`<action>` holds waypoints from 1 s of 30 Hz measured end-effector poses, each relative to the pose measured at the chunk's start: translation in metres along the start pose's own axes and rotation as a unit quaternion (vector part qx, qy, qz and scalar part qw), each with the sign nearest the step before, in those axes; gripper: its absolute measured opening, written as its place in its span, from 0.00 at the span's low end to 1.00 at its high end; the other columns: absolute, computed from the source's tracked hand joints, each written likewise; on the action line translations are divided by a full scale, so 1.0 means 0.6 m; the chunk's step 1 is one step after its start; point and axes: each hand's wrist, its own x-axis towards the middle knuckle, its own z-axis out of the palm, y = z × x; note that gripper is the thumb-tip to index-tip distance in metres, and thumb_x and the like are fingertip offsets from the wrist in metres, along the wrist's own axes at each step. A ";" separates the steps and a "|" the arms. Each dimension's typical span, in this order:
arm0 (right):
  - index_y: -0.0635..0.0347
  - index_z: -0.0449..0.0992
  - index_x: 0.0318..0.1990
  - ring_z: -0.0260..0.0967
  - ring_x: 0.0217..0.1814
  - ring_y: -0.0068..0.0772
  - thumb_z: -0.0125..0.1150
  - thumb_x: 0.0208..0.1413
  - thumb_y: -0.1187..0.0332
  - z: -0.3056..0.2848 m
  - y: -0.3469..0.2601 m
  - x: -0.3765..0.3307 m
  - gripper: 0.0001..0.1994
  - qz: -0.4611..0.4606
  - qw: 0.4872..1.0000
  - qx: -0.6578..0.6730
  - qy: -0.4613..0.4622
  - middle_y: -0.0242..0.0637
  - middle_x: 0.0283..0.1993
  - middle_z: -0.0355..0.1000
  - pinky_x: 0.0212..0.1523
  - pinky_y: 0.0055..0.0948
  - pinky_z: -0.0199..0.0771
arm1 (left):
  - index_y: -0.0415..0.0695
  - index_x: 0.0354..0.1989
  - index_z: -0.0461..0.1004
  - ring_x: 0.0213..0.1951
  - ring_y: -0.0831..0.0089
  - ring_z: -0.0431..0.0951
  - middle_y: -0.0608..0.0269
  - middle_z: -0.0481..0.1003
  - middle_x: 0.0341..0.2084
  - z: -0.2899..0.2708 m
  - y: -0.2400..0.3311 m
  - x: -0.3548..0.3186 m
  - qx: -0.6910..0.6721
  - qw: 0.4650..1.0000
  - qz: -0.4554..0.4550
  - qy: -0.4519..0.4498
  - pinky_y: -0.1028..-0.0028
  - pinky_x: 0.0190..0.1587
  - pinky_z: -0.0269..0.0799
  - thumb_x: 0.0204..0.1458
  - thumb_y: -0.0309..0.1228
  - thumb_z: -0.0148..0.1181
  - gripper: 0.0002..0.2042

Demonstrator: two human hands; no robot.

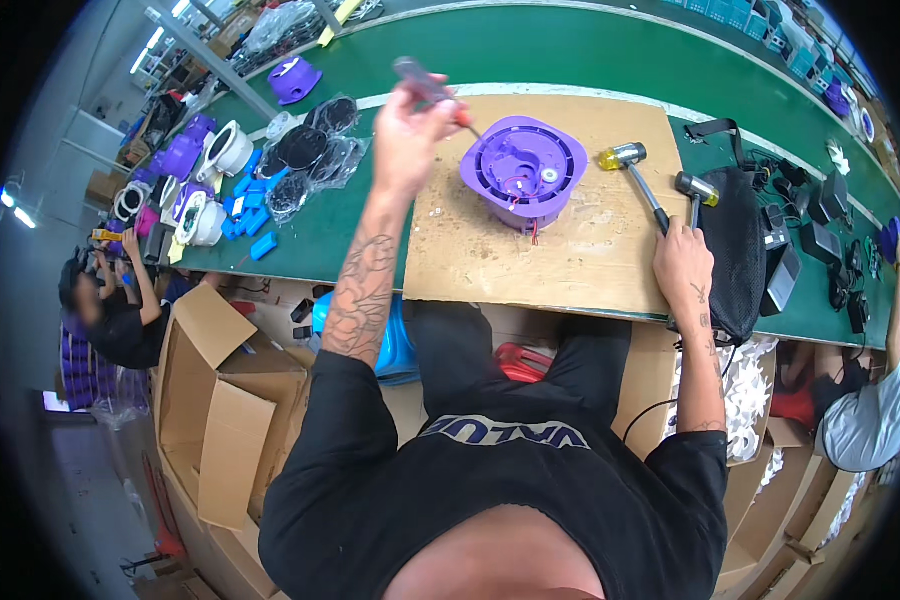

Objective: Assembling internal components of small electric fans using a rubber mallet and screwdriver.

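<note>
My left hand [410, 140] is closed around a screwdriver [420, 80] with a dark, see-through handle and a red collar. Its shaft slants down to the left inner side of a purple round-cornered plastic housing [523, 175]. Inside the housing are a round pale part and thin wires; red wires hang at its front. Fingers curled, my right hand [683, 265] rests at the board's right edge on a mallet [697, 188] with a yellow-and-black head. A second mallet [622, 156] lies to its left, the end of its dark grip close to my fingers.
A cardboard sheet [470, 270] covers the green bench. On the left lie blue parts [250, 205], bagged black discs [305, 147] and white rings [203, 220]. To the right are a black mesh bag [735, 250] and power adapters [820, 240]. Other people sit at both sides.
</note>
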 end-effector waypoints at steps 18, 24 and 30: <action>0.62 0.71 0.43 0.55 0.21 0.15 0.49 0.68 0.61 -0.129 -0.022 -0.002 0.12 0.019 0.823 0.559 -0.093 0.26 0.20 0.58 0.22 0.22 0.56 | 0.33 0.53 0.70 0.44 0.73 0.78 0.56 0.78 0.42 0.068 -0.089 -0.032 0.037 0.993 -0.013 -0.108 0.73 0.49 0.76 0.57 0.21 0.58 0.15; 0.66 0.70 0.41 0.62 0.20 0.39 0.52 0.66 0.61 -0.257 -0.079 -0.003 0.13 -0.146 0.920 0.359 -0.059 0.44 0.21 0.64 0.24 0.38 0.61 | 0.33 0.52 0.72 0.45 0.72 0.79 0.56 0.79 0.42 0.068 -0.092 -0.029 0.055 0.993 0.021 -0.102 0.71 0.49 0.75 0.56 0.23 0.60 0.16; 0.66 0.70 0.42 0.63 0.20 0.38 0.50 0.67 0.60 -0.331 -0.119 0.009 0.14 -0.159 0.935 0.313 0.053 0.47 0.18 0.63 0.25 0.38 0.62 | 0.34 0.51 0.74 0.42 0.72 0.80 0.56 0.81 0.37 0.070 -0.100 -0.031 0.081 0.990 0.059 -0.101 0.71 0.47 0.75 0.55 0.25 0.61 0.15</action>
